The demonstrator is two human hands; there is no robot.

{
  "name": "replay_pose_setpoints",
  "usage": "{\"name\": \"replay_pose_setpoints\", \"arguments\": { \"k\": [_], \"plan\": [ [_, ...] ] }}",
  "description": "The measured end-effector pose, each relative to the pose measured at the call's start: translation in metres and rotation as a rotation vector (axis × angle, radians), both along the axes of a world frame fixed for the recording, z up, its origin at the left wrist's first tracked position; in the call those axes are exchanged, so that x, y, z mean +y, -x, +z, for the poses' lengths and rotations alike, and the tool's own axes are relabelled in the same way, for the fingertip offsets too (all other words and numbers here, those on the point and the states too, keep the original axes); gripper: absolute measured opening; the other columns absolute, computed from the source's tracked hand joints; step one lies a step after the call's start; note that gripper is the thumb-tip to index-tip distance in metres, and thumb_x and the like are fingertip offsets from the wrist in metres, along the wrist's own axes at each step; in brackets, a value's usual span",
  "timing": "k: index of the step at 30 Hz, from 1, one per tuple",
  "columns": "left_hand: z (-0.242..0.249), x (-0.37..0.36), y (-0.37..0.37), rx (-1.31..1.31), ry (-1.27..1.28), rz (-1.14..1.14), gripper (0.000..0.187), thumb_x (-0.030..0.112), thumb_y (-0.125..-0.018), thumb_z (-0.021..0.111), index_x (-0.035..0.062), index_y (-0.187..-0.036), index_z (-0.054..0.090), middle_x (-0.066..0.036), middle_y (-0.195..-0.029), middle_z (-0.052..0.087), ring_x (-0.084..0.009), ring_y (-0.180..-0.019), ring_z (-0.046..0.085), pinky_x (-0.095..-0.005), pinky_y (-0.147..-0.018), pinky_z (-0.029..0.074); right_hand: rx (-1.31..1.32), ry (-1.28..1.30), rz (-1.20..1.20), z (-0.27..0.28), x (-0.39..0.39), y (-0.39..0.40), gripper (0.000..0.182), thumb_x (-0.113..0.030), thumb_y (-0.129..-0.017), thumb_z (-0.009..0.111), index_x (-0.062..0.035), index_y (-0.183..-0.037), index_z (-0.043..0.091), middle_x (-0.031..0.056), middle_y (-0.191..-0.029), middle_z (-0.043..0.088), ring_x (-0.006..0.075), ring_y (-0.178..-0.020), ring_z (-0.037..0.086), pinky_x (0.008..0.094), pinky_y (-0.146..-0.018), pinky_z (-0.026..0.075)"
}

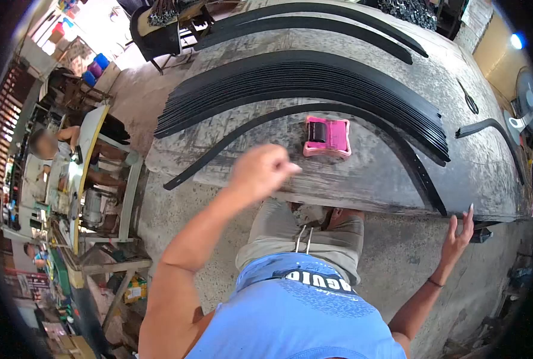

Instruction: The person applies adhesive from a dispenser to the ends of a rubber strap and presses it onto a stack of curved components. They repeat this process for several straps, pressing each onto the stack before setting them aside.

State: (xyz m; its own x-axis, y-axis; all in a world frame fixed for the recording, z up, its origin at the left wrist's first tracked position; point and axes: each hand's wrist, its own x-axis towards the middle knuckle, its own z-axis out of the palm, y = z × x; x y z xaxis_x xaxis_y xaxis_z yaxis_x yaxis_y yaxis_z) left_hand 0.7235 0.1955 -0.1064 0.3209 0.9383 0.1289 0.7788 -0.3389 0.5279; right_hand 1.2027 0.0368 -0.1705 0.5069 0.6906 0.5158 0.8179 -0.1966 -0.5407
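My left hand (263, 173) is over the table's near edge, its fingers curled closed and a little blurred. Whether anything is inside it I cannot make out. Just past it stands a pink box (337, 135) with a black roller in its open top. A single black belt strap (242, 130) curves around the box, with holes near its right end. Close to that end, beyond the table edge, my right hand (456, 239) is raised with fingers apart, holding nothing and not visibly gripping the strap.
Behind lies a fanned stack of black straps (302, 75), with more straps (314, 24) farther back. Scissors (468, 99) and a short bundle of straps (479, 127) lie at the right of the grey table (362, 185). Another person (60, 149) is at a bench on the left.
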Motion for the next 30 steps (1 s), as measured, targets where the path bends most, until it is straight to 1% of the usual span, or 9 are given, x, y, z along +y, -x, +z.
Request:
{"name": "replay_pose_setpoints", "arguments": {
  "k": [2,6,9,14,19,22,25,27,30],
  "plan": [
    [0.009,0.008,0.048,0.152,-0.091,0.151,0.031,0.033,-0.075,0.075,0.0061,-0.081,0.059,-0.010,-0.085,0.061,-0.0251,-0.080,0.060,-0.0367,-0.068,0.047,-0.244,0.122,-0.053,0.030,0.027,0.013,0.066,-0.014,-0.085,0.069,-0.0118,-0.144,0.040,0.0150,-0.113,0.061,0.0260,-0.104,0.056,0.0364,-0.087,0.045],
    [-0.004,0.024,0.126,0.285,-0.118,0.270,0.048,0.038,-0.077,0.073,0.0048,-0.107,0.054,-0.016,-0.105,0.059,-0.0351,-0.098,0.056,-0.0432,-0.082,0.045,-0.374,0.281,0.108,0.052,0.067,0.025,0.095,-0.014,-0.067,0.080,-0.0126,-0.148,0.030,0.0158,-0.114,0.062,0.0318,-0.103,0.057,0.0413,-0.092,0.042],
    [-0.009,0.029,0.136,0.412,0.016,0.339,0.053,0.035,-0.078,0.071,0.0041,-0.116,0.052,-0.018,-0.119,0.058,-0.0365,-0.111,0.055,-0.0455,-0.091,0.043,-0.475,0.367,0.168,0.040,0.094,0.032,0.097,-0.018,-0.067,0.080,-0.0103,-0.148,0.028,0.0148,-0.115,0.061,0.0331,-0.108,0.056,0.0446,-0.093,0.039],
    [-0.016,0.044,0.131,0.495,0.150,0.357,0.049,0.032,-0.078,0.068,0.0038,-0.116,0.052,-0.019,-0.116,0.059,-0.0374,-0.110,0.055,-0.0469,-0.092,0.043,-0.438,0.597,0.191,0.028,0.123,0.046,0.105,-0.021,-0.068,0.078,-0.0169,-0.152,0.014,0.0150,-0.116,0.060,0.0348,-0.109,0.054,0.0469,-0.093,0.039],
    [-0.026,0.056,0.131,0.594,0.232,0.353,0.044,0.026,-0.077,0.067,0.0045,-0.112,0.052,-0.018,-0.107,0.063,-0.0371,-0.105,0.058,-0.0483,-0.090,0.044,-0.444,0.702,0.185,0.008,0.144,0.045,0.104,-0.019,-0.069,0.075,-0.0199,-0.152,0.014,0.0146,-0.114,0.060,0.0360,-0.107,0.055,0.0483,-0.088,0.042],
    [-0.041,0.062,0.143,0.597,0.186,0.276,0.035,0.022,-0.076,0.065,0.0039,-0.105,0.055,-0.018,-0.097,0.065,-0.0375,-0.097,0.060,-0.0497,-0.084,0.044,-0.442,0.684,0.186,-0.001,0.153,0.043,0.097,-0.007,-0.070,0.066,-0.0188,-0.152,0.015,0.0174,-0.109,0.062,0.0380,-0.103,0.057,0.0480,-0.085,0.045],
    [-0.048,0.070,0.156,0.623,-0.049,0.191,0.028,0.019,-0.076,0.063,0.0032,-0.098,0.057,-0.018,-0.090,0.065,-0.0378,-0.091,0.061,-0.0497,-0.079,0.044,-0.327,0.647,0.296,-0.003,0.164,0.033,0.090,0.008,-0.067,0.050,-0.0171,-0.149,0.024,0.0250,-0.100,0.062,0.0437,-0.093,0.058,0.0471,-0.082,0.047],
    [-0.031,0.080,0.166,0.526,-0.184,0.144,0.021,0.016,-0.076,0.064,0.0029,-0.092,0.059,-0.019,-0.087,0.065,-0.0375,-0.088,0.062,-0.0497,-0.075,0.044,-0.355,0.491,0.390,0.002,0.169,0.023,0.084,0.007,-0.073,0.048,-0.0202,-0.149,0.025,0.0192,-0.097,0.063,0.0406,-0.088,0.061,0.0479,-0.076,0.047],
    [0.007,0.104,0.171,0.500,-0.176,0.176,0.020,0.011,-0.076,0.065,0.0014,-0.092,0.060,-0.020,-0.088,0.065,-0.0387,-0.088,0.062,-0.0485,-0.076,0.046,-0.373,0.456,0.421,0.039,0.183,0.020,0.087,0.008,-0.070,0.049,-0.0201,-0.149,0.024,0.0220,-0.105,0.063,0.0406,-0.093,0.061,0.0483,-0.078,0.048]
  ]
}}
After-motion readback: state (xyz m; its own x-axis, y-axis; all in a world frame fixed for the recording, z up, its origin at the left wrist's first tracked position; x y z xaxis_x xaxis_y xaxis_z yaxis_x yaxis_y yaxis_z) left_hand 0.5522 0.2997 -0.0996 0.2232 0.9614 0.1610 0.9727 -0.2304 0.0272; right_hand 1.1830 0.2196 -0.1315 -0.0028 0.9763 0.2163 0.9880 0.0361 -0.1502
